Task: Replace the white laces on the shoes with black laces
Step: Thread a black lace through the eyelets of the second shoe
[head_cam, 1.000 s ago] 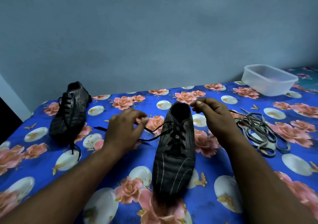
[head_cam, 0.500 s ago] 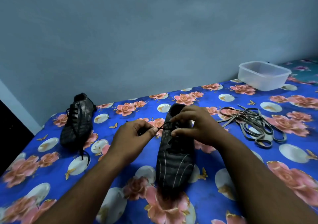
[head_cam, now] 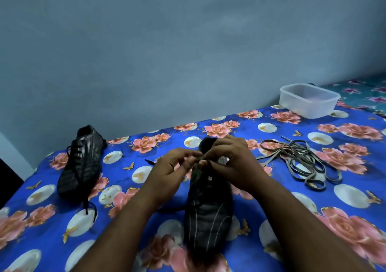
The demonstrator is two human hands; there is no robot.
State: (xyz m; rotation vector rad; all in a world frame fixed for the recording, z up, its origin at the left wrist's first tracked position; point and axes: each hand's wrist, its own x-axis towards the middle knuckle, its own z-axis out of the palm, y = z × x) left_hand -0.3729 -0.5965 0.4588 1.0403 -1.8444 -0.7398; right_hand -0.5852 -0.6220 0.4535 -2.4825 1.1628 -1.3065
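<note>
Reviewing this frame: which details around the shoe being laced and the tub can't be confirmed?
- Top eyelets and knot of the near shoe: head view, covered by the left hand and right hand.
- Black lace between the fingertips: too small and blurred to tell whether it is gripped.
- Near shoe's toe: cut off near the bottom edge and blurred.
- Plastic tub: its inside is hidden by its frosted walls.

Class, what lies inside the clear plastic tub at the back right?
The tub looks empty through its translucent walls; a dark object behind its far rim is mostly hidden.
</note>
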